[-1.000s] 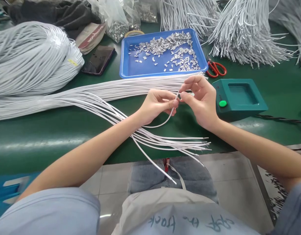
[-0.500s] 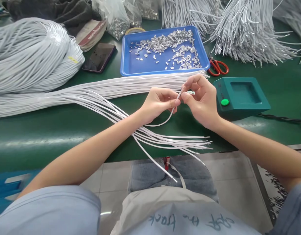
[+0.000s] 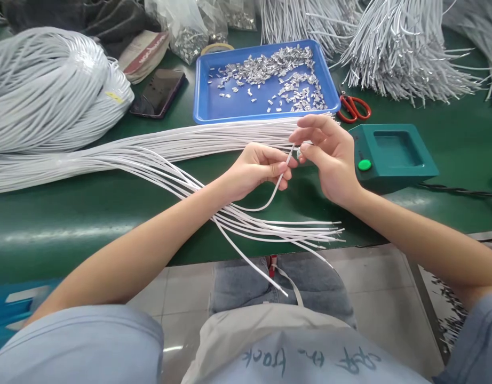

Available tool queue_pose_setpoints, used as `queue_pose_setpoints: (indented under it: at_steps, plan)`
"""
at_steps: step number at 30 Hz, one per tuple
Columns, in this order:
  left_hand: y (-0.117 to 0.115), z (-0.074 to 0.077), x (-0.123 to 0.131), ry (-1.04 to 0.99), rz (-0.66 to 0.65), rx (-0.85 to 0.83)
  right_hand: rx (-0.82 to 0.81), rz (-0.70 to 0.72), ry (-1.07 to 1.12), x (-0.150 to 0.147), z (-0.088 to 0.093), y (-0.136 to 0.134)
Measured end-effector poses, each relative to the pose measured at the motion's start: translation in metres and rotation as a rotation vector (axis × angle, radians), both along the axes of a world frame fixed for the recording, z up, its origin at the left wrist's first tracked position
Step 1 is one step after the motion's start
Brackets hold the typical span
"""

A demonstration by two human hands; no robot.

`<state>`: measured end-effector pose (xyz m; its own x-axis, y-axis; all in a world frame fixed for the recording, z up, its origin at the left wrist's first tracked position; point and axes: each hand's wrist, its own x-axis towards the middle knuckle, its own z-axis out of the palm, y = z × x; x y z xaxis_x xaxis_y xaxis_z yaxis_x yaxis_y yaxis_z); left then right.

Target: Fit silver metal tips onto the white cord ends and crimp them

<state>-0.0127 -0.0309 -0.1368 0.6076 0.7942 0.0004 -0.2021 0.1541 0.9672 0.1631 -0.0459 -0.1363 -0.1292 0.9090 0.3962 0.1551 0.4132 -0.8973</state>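
Note:
My left hand (image 3: 259, 169) pinches a white cable (image 3: 278, 180) close to its end, between thumb and fingers. The cable's tip points up and curves back down to the loose bundle under my left forearm. My right hand (image 3: 328, 157) is just right of that tip, its thumb and fingers parted. A small pale thing shows by the right thumb tip; I cannot make out what it is. Below my hands, several loose white cables (image 3: 278, 230) fan out with bared ends, some over the table edge. Behind my hands lies a thick row of white cables (image 3: 182, 141).
A blue tray (image 3: 238, 106) holds many small metal clips. Red-handled scissors (image 3: 355, 108) lie right of it, near a green device (image 3: 394, 157) with a lit button. A phone (image 3: 160, 93), a coiled grey cable bundle (image 3: 54, 90) and hanging cable bunches (image 3: 406, 58) stand around.
My right thumb and fingers have parted and drawn slightly off the cable's tip. The left hand keeps its pinch, and the cable end is now more exposed. The view has shifted slightly.

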Motion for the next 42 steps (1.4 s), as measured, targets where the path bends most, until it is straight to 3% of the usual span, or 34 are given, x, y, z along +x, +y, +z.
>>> queue_pose_setpoints:
  at_steps: [10, 16, 23, 31, 37, 42]
  plan:
    - [0.0, -0.001, 0.001, -0.029, -0.023, 0.013, -0.08, 0.058, 0.065, -0.001, 0.002, -0.002]
    - [0.0, -0.003, 0.002, -0.02, -0.013, 0.039, -0.229, 0.214, 0.179, 0.004, -0.004, 0.004]
    - [0.001, -0.002, 0.003, -0.066, -0.039, 0.024, -0.329, 0.261, 0.302, -0.003, 0.009, -0.007]
    - [0.001, 0.0, 0.001, -0.112, -0.061, -0.029, 0.006, 0.013, 0.131, -0.004, 0.004, -0.009]
    - [0.001, 0.001, 0.001, -0.076, -0.057, -0.033, 0.133, 0.048, 0.006, -0.003, 0.002, -0.01]
    - [0.001, 0.003, 0.001, -0.068, -0.045, -0.054, 0.149, 0.03, -0.025, -0.003, 0.0, -0.008]
